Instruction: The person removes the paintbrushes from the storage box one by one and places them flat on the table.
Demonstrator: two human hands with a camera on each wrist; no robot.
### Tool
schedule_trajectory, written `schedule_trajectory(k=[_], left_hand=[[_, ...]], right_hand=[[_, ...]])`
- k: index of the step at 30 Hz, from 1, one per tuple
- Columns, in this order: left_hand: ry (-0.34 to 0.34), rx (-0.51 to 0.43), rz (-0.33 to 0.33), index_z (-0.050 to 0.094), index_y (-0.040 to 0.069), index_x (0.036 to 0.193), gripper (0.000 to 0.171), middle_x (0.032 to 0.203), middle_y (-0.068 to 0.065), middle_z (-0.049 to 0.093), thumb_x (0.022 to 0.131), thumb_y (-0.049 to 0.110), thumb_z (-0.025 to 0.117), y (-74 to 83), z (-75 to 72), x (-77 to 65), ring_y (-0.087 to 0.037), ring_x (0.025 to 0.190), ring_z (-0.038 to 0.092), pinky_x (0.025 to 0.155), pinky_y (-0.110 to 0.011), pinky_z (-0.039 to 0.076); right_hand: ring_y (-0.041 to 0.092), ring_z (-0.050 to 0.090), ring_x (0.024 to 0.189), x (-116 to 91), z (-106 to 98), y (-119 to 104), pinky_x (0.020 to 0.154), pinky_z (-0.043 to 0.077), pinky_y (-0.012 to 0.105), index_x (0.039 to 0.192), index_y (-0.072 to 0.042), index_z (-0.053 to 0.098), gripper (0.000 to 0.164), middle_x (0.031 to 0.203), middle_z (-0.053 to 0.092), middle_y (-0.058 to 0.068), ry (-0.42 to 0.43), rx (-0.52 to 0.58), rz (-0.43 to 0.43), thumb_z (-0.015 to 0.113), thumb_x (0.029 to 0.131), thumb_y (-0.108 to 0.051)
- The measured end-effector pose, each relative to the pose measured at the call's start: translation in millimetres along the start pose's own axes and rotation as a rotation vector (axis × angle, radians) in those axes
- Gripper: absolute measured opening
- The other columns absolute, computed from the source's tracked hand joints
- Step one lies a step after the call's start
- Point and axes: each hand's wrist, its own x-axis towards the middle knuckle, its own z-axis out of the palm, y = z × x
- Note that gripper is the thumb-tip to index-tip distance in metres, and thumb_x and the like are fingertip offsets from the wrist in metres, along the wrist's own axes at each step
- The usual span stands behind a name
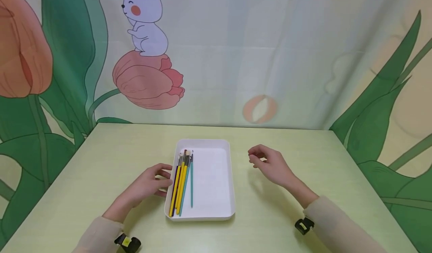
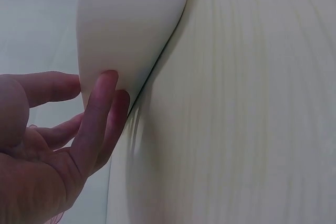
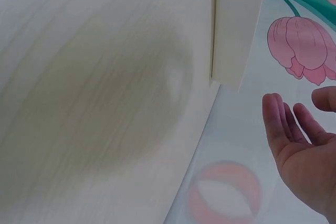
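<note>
A white rectangular tray (image 1: pixel 213 178) lies on the table, and several paintbrushes (image 1: pixel 183 185) with yellow, dark and teal handles rest along its left side, bristles toward the far end. My left hand (image 1: pixel 153 181) is at the tray's left side, fingers fairly straight. In the left wrist view, the fingertips (image 2: pixel 107 80) touch the outer wall of the tray (image 2: pixel 131 19). To the right of the tray, my right hand (image 1: pixel 271 165) hovers above the table with loosely bent fingers and nothing in it. In the right wrist view, that hand (image 3: pixel 304 156) is apart from the tray.
The pale wood-grain table (image 1: pixel 128 144) extends on both sides of the tray. Behind its far edge hangs a backdrop (image 1: pixel 216 58) printed with a rabbit, tulips and leaves. A black wrist device (image 1: pixel 128 242) is on the left sleeve, another (image 1: pixel 304 225) on the right.
</note>
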Motion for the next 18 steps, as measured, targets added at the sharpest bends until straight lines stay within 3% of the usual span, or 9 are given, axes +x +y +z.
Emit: schedule_trajectory(k=[8,18], left_hand=[[-0.016,-0.026,0.019,0.046,-0.002,0.145,0.052,0.126,-0.022,0.054,0.099,0.007,0.066,0.1,4.7,0.2,-0.030,0.098,0.066,0.077,-0.041,0.063],[-0.033,-0.036,0.032,0.045,-0.002,0.146,0.053,0.127,-0.022,0.054,0.099,0.008,0.067,2.2,13.5,1.7,-0.030,0.099,0.065,0.077,-0.041,0.063]], right_hand=[[0.043,0.069,0.100,8.7,4.1,-4.2,0.082,0.062,0.041,0.119,0.002,0.064,0.020,0.108,0.068,0.015,-0.030,0.130,0.024,0.062,0.102,-0.008],[0.031,0.070,0.107,9.4,9.4,-10.5,0.088,0.060,0.037,0.132,0.005,0.058,0.033,0.122,0.064,0.022,-0.141,0.231,0.078,0.063,0.103,-0.009]])
